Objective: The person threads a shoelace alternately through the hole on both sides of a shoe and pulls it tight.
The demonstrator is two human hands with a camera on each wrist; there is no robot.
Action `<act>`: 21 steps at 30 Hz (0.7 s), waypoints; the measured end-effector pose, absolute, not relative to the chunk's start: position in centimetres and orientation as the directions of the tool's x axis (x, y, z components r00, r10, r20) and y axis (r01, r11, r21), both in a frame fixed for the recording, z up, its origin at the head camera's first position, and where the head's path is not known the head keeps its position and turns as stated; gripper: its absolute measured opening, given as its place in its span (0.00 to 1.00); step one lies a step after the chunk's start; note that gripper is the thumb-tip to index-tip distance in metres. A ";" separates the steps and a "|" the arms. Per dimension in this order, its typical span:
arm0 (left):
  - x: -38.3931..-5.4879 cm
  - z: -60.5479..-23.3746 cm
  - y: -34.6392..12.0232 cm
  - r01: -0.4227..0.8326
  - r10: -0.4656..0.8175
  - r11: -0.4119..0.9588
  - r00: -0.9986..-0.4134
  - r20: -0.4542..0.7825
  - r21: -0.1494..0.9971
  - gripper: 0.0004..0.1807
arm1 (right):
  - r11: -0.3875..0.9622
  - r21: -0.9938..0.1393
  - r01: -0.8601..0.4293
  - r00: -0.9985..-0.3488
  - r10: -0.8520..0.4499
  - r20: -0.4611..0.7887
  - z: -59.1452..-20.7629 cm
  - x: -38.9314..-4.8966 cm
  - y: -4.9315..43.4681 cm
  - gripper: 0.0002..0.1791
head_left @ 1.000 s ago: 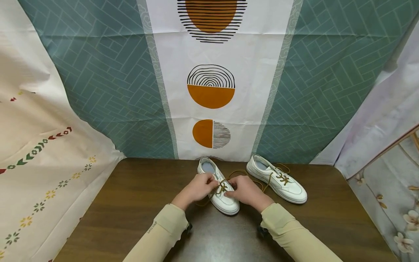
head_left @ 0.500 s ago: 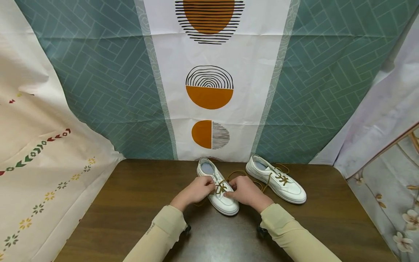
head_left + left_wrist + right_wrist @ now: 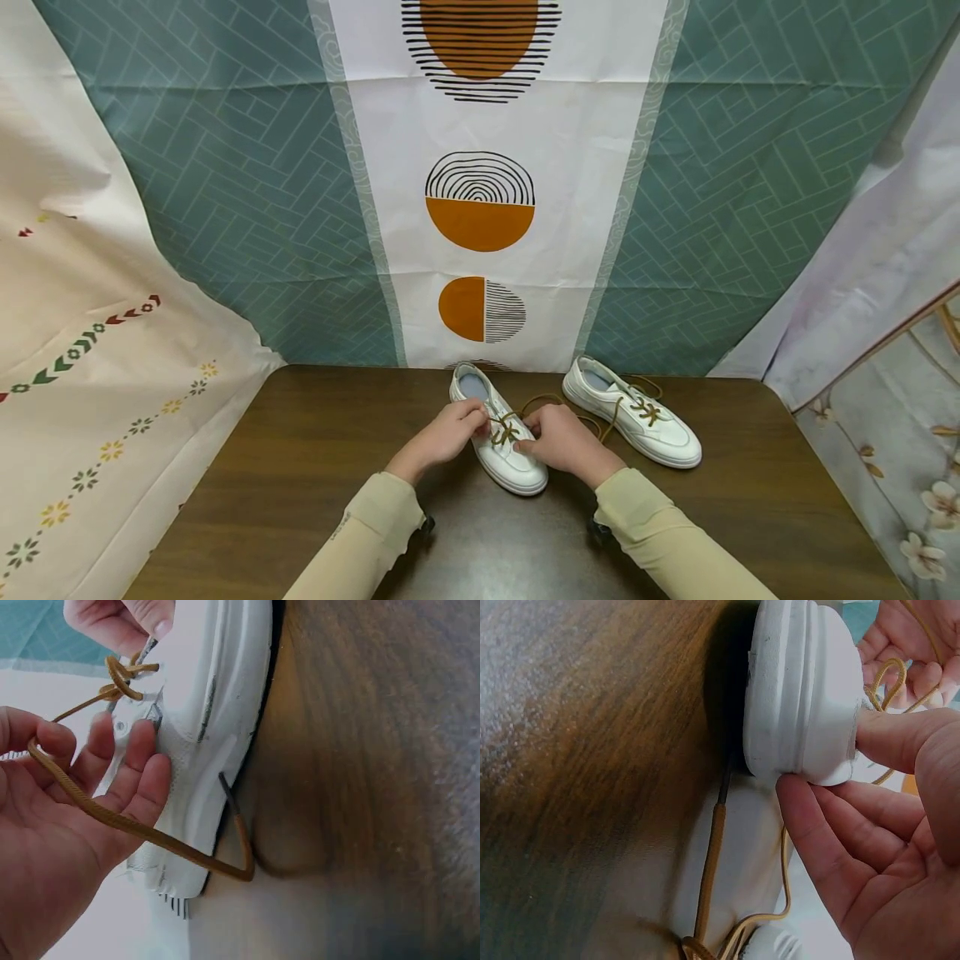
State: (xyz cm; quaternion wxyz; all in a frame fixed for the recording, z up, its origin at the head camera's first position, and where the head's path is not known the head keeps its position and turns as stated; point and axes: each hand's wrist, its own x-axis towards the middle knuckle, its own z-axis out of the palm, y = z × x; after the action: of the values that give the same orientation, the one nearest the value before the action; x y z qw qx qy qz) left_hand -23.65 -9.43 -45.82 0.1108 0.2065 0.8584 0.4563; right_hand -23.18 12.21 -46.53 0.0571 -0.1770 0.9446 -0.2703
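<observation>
A white lace-up shoe (image 3: 517, 472) lies on the table with its toe toward me. My left hand (image 3: 447, 431) is at the shoe's left side, pinching a brown shoelace (image 3: 161, 838) between thumb and index finger. From that pinch the lace crosses the palm and ends in a dark tip (image 3: 228, 787) beside the sole. Loops of lace (image 3: 120, 679) sit over the eyelets. On the other side, my right hand (image 3: 566, 439) grips the shoe, thumb on top and fingers along its side. Another brown lace end (image 3: 711, 874) hangs near the right hand.
A second white shoe (image 3: 667, 440), also with brown laces, lies to the right on the dark wooden table (image 3: 337, 400). Behind the table hangs a green and white patterned cloth (image 3: 480, 250). More patterned cloth (image 3: 97, 400) drapes at the left.
My left hand has shifted slightly left, away from the shoe's middle, with the lace still pinched. The right hand stays on the shoe, which has hardly moved.
</observation>
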 end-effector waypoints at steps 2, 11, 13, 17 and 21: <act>-23.7 -46.0 -9.5 0.247 0.447 0.487 -0.895 0.004 0.838 0.17 | 0.793 -0.526 -0.308 -0.930 -0.368 -0.009 -46.5 -23.2 12.1 0.11; -23.9 -46.3 -9.5 0.264 0.412 0.503 -0.910 0.040 0.823 0.14 | 0.779 -0.456 -0.430 -0.901 -0.402 0.164 -45.5 -22.6 11.7 0.16; -23.9 -46.3 -9.5 0.264 0.413 0.508 -0.910 0.038 0.820 0.15 | 0.756 -0.426 -0.496 -0.868 -0.437 0.234 -45.4 -22.6 11.6 0.13; -23.8 -46.2 -9.5 0.255 0.428 0.495 -0.903 0.021 0.831 0.17 | 0.748 -0.361 -0.557 -0.828 -0.464 0.316 -45.5 -22.8 11.5 0.05; -23.8 -46.3 -9.6 0.216 0.443 0.437 -0.897 0.000 0.873 0.17 | 0.773 -0.364 -0.519 -0.852 -0.434 0.293 -45.9 -23.0 11.6 0.03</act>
State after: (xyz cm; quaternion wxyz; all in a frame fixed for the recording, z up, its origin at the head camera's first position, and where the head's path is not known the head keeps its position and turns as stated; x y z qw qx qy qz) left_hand -23.76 -9.57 -46.33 0.1150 0.1961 0.8399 0.4929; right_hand -22.98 11.61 -45.87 -0.0967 -0.2543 0.9367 -0.2205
